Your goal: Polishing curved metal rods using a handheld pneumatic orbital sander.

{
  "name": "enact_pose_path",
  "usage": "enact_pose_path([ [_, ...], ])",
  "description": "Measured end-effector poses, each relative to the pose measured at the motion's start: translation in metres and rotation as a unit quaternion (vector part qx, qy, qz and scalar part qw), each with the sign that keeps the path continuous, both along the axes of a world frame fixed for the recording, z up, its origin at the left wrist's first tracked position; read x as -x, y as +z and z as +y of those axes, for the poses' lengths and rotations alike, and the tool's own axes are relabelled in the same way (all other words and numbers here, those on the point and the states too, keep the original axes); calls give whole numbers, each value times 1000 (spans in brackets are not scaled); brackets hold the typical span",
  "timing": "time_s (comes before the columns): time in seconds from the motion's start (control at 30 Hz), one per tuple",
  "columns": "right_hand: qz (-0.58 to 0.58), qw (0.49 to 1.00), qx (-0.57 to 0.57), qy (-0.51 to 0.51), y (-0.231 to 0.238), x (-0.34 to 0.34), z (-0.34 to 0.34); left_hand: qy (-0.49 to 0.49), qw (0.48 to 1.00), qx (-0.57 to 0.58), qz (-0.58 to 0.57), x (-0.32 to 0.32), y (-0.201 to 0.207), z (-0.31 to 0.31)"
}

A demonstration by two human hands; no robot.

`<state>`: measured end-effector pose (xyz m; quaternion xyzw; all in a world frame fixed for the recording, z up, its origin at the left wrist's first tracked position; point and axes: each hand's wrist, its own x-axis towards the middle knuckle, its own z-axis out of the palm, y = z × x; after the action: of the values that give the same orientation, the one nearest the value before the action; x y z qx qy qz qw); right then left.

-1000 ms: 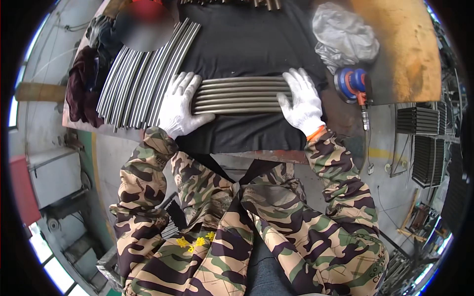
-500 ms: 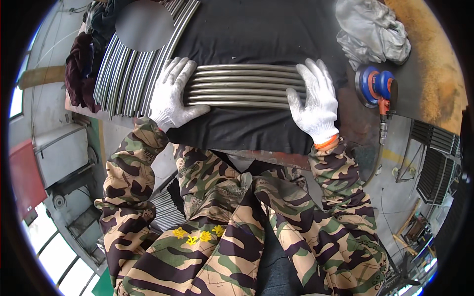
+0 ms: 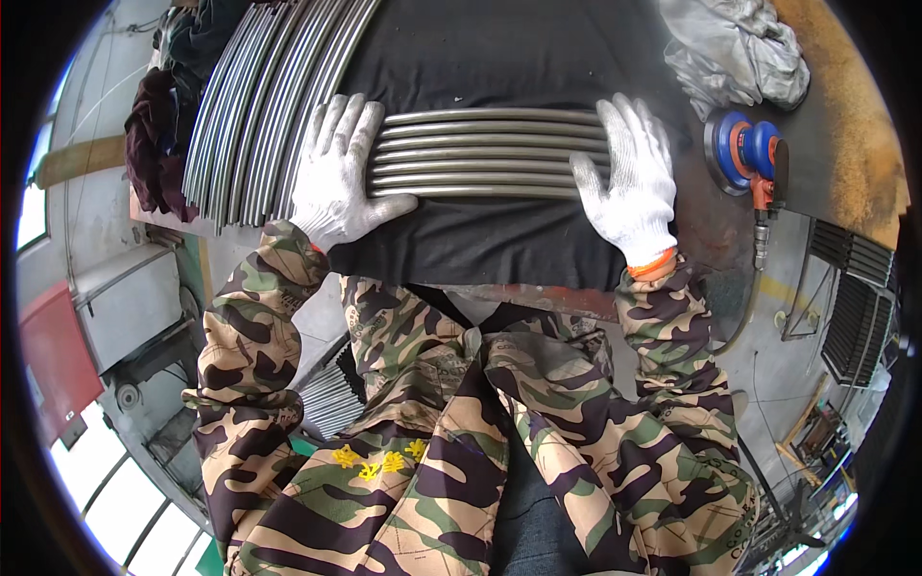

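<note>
Several grey metal rods point(image 3: 490, 154) lie side by side on a black cloth point(image 3: 461, 240), running left to right between my hands. My left hand point(image 3: 341, 173), in a white knitted glove, rests over their left ends with thumb and fingers spread. At the right ends, my right hand point(image 3: 629, 178) in a matching glove with an orange cuff lies with its thumb apart from the fingers. Both palms face down, and the rod ends beneath them are hidden. Left of my left hand, a larger row of shiny rods point(image 3: 259, 125) stretches away from me.
A blue and orange disc sander point(image 3: 740, 154) with a hose sits on the table's right side. Beyond it lies a crumpled grey cloth point(image 3: 740, 53). Dark clothing point(image 3: 154, 144) is heaped at the far left. More rods point(image 3: 331, 394) stand below the table by my left leg.
My right hand has shifted slightly right and away from me along the rod ends. My left hand stays at the left ends. The view has tilted a little.
</note>
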<state>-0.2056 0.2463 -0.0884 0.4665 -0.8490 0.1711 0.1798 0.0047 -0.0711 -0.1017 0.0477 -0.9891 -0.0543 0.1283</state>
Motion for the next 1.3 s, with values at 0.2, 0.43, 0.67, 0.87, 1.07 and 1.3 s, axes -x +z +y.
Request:
enact_pose_path([
  [0.2, 29, 999, -38, -7, -3, 4, 1, 11, 1000, 7, -28, 7, -3, -1],
  [0.43, 48, 990, -134, 10, -1, 8, 4, -4, 1000, 9, 29, 8, -12, -3],
  [0.67, -137, 989, 2, 52, 65, 3, 5, -1, 998, -4, 64, 2, -18, -5],
  [0.87, 262, 941, -97, -192, 109, 98, 91, 4, 999, 0, 40, 7, -13, -4],
  [1.07, -70, 948, -141, -275, 107, 120, 95, 11, 999, 4, 33, 5, -13, -6],
  [1.3, -48, 948, -155, -276, 98, 121, 104, 10, 999, 26, 43, 4, -26, -12],
])
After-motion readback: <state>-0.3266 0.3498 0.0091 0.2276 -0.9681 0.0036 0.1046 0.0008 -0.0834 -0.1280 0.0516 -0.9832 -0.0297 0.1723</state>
